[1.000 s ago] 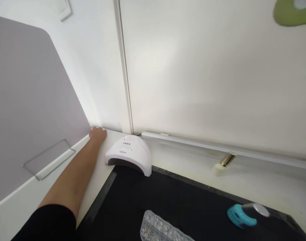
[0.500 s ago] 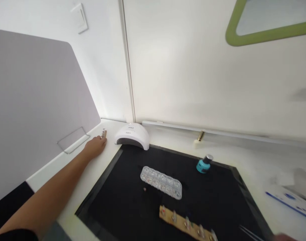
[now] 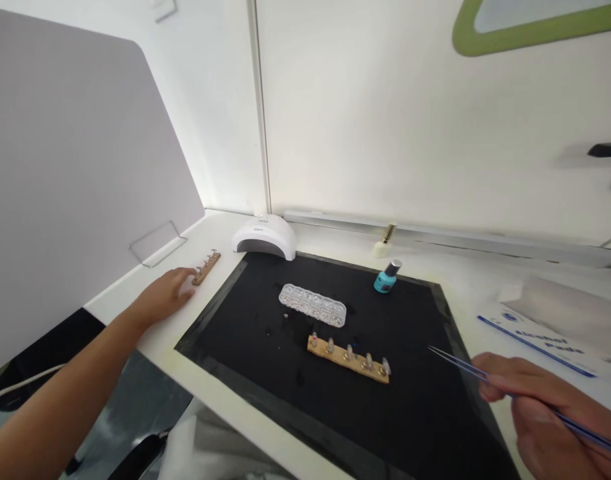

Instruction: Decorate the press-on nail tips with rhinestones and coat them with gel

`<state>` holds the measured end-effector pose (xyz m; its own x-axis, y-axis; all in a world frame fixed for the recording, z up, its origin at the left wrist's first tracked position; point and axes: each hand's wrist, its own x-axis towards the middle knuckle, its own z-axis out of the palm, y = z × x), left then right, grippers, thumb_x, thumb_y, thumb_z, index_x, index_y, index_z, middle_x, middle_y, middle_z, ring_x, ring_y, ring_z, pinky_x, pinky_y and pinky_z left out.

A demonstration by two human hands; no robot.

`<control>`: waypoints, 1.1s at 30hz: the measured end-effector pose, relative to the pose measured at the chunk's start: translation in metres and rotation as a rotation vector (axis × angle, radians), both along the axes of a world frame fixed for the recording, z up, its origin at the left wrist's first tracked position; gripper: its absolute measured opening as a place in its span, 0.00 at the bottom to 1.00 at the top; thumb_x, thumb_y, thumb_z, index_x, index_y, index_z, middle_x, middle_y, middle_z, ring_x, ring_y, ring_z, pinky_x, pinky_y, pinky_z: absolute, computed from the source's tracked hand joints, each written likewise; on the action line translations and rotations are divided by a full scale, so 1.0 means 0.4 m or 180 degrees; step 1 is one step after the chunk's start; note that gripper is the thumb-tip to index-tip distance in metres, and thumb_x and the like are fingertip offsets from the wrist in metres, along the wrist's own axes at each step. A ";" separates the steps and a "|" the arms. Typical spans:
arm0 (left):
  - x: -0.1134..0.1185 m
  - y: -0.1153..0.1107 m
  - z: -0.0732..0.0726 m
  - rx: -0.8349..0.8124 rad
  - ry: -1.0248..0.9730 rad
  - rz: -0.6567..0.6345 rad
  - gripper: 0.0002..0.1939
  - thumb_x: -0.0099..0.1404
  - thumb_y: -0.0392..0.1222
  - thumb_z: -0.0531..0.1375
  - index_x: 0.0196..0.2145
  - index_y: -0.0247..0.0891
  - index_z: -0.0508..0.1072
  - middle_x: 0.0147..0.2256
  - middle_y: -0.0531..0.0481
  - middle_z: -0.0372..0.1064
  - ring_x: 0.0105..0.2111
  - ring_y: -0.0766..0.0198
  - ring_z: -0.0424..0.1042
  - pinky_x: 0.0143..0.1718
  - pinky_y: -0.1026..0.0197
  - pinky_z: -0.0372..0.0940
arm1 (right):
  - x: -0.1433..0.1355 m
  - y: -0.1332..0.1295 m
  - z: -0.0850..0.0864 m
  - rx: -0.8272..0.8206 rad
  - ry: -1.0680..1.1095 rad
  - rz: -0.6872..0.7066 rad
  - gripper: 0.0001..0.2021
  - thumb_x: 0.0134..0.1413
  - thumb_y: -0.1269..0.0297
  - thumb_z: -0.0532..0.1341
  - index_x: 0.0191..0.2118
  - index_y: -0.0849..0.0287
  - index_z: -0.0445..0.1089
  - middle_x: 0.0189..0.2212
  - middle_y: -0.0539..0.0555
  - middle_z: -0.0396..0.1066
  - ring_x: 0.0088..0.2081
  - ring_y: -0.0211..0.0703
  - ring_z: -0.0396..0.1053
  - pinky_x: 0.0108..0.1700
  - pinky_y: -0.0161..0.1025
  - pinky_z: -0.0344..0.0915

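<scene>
My left hand (image 3: 168, 293) is at the left of the white table, thumb and fingers apart. Its fingertips are beside the near end of a wooden strip (image 3: 207, 268) with small clear nail tips standing on it. In my right hand (image 3: 540, 393) is a pair of blue tweezers (image 3: 465, 366), tips slightly parted and pointing left over the black mat (image 3: 415, 413). A second wooden strip (image 3: 348, 359) with several clear nail tips lies on the mat. Behind it sits a clear compartment case (image 3: 313, 305) of small shiny pieces, with a tiny loose piece (image 3: 286, 315) close by.
A white nail lamp (image 3: 265, 235) stands at the mat's back left corner. A turquoise bottle (image 3: 386, 279) and a cream bottle with a gold cap (image 3: 384, 243) stand at the back. An alcohol pads box (image 3: 540, 337) lies right. A grey panel (image 3: 85, 167) rises at left.
My left hand has come off the left wooden strip and drawn back toward me. My right hand with the tweezers has come further into view as the camera tilted down.
</scene>
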<state>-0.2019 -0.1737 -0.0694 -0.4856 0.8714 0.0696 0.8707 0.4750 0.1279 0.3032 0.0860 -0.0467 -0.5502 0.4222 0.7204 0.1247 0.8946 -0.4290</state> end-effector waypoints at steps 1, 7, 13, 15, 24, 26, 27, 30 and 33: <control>0.005 -0.003 0.001 0.0081 -0.0057 0.0193 0.21 0.71 0.46 0.58 0.58 0.37 0.65 0.57 0.41 0.64 0.54 0.53 0.68 0.54 0.44 0.67 | -0.003 -0.008 0.008 -0.0020 -0.0006 0.0173 0.12 0.67 0.67 0.53 0.35 0.53 0.73 0.28 0.59 0.74 0.33 0.49 0.77 0.35 0.45 0.72; 0.006 0.053 -0.005 -0.0006 -0.0380 0.1232 0.19 0.71 0.49 0.58 0.52 0.34 0.69 0.46 0.44 0.70 0.42 0.59 0.73 0.43 0.52 0.72 | -0.005 -0.019 0.007 -0.0093 -0.0178 0.0273 0.10 0.66 0.68 0.54 0.38 0.52 0.72 0.30 0.58 0.74 0.38 0.49 0.76 0.40 0.44 0.72; 0.034 0.076 0.008 -0.0130 -0.0425 0.1357 0.17 0.70 0.48 0.59 0.50 0.34 0.70 0.48 0.44 0.70 0.45 0.57 0.73 0.46 0.50 0.71 | 0.000 -0.039 0.006 0.0007 -0.0192 0.0336 0.12 0.65 0.75 0.52 0.41 0.54 0.71 0.33 0.59 0.74 0.39 0.47 0.75 0.41 0.41 0.73; 0.073 0.071 0.022 -0.0104 -0.0416 0.1303 0.16 0.70 0.48 0.58 0.49 0.34 0.71 0.47 0.44 0.71 0.44 0.58 0.73 0.46 0.50 0.71 | -0.002 -0.041 0.006 0.0069 -0.0183 0.0382 0.12 0.65 0.76 0.52 0.41 0.54 0.71 0.32 0.59 0.74 0.39 0.47 0.76 0.41 0.41 0.73; 0.198 0.231 0.091 -0.0088 -0.0417 0.0784 0.16 0.70 0.47 0.58 0.50 0.34 0.70 0.48 0.44 0.70 0.45 0.57 0.73 0.47 0.50 0.71 | -0.022 -0.028 -0.013 0.0227 0.0197 0.0536 0.09 0.60 0.72 0.55 0.41 0.54 0.71 0.27 0.53 0.72 0.33 0.44 0.75 0.34 0.36 0.73; 0.187 0.293 0.088 -0.0106 -0.0384 0.0761 0.17 0.70 0.47 0.59 0.51 0.34 0.70 0.49 0.44 0.70 0.46 0.57 0.72 0.47 0.50 0.71 | -0.014 -0.023 -0.018 0.0306 0.0189 0.0498 0.09 0.59 0.72 0.56 0.41 0.55 0.72 0.27 0.53 0.73 0.33 0.44 0.76 0.34 0.35 0.73; 0.179 0.321 0.083 -0.0115 -0.0363 0.0756 0.17 0.70 0.47 0.59 0.51 0.34 0.70 0.49 0.44 0.69 0.46 0.57 0.72 0.47 0.50 0.71 | -0.010 -0.021 -0.020 0.0342 0.0190 0.0445 0.09 0.58 0.72 0.56 0.40 0.55 0.72 0.28 0.54 0.74 0.33 0.44 0.76 0.35 0.35 0.74; 0.156 0.387 0.059 -0.0146 -0.0308 0.0759 0.17 0.70 0.47 0.59 0.52 0.35 0.69 0.50 0.43 0.69 0.47 0.56 0.72 0.47 0.49 0.71 | -0.003 -0.022 -0.024 0.0294 0.0236 0.0320 0.08 0.58 0.71 0.57 0.40 0.55 0.73 0.30 0.55 0.75 0.34 0.46 0.77 0.36 0.36 0.75; 0.137 0.420 0.035 -0.0167 -0.0235 0.0844 0.17 0.70 0.46 0.59 0.52 0.35 0.69 0.50 0.43 0.69 0.47 0.56 0.72 0.47 0.49 0.71 | -0.006 -0.029 -0.021 0.0128 0.0211 0.0435 0.09 0.59 0.72 0.57 0.41 0.55 0.72 0.30 0.55 0.74 0.33 0.45 0.76 0.35 0.37 0.74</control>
